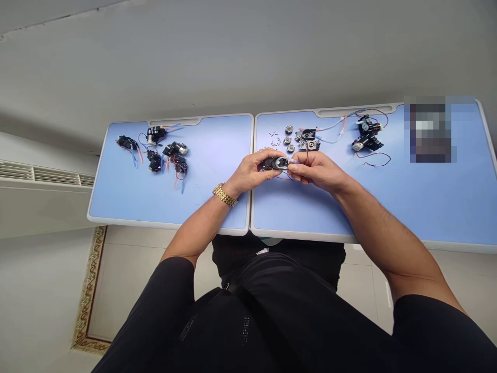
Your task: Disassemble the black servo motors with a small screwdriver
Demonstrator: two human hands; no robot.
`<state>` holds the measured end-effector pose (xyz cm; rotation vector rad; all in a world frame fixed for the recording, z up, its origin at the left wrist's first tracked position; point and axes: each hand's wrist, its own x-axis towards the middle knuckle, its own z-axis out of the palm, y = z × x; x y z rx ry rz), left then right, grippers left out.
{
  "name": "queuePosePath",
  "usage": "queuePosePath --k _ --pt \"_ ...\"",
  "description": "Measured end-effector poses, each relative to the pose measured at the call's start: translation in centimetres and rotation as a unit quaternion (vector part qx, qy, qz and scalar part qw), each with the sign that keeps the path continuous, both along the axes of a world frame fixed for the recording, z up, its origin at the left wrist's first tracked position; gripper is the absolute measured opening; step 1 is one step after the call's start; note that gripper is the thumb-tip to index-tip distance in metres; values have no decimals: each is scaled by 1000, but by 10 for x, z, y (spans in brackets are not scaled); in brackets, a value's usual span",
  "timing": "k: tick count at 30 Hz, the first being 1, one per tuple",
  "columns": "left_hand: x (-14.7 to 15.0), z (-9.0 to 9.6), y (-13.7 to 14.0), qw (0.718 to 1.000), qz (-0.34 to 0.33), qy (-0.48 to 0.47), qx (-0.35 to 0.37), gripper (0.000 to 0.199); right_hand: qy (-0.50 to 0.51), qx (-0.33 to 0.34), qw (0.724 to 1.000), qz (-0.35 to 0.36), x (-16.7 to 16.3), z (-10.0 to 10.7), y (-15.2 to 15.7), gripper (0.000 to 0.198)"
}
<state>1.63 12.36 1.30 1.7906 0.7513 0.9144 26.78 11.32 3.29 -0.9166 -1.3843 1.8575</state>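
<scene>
Just right of the seam between two tables, my left hand (254, 170) is closed around a small black motor unit (280, 163) with a grey rim, thumb below and fingers above. A thin dark red wire (286, 176) trails under it. My right hand (318, 170) pinches the right end of that unit, where a small pale bluish bit shows between thumb and finger. Behind the right hand lie opened black and grey housings (308, 140). Round metallic parts (288, 140) stand in a column beside them, with tiny screws (275, 141) scattered to their left.
Several black motor units with tubes (176, 150) lie on the left blue table (209, 155). More black units with red wires (367, 135) sit on the right table (388, 202), joined by clear and orange tubing (337, 135). A blurred object (430, 129) is farther right. The wall (248, 57) runs behind.
</scene>
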Motion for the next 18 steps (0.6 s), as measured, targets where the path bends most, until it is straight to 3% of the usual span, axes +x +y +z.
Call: queuePosePath --k 5,13,18 --pt "0 3 0 999 0 9 43 38 -4 -6 1000 10 0 2 -1 56" --pt "-1 0 1 999 -14 -28 -12 35 -10 22 1000 -4 0 2 -2 56" --pt "-1 2 2 1000 -5 -2 7 35 -7 9 1000 -3 -2 2 -2 57"
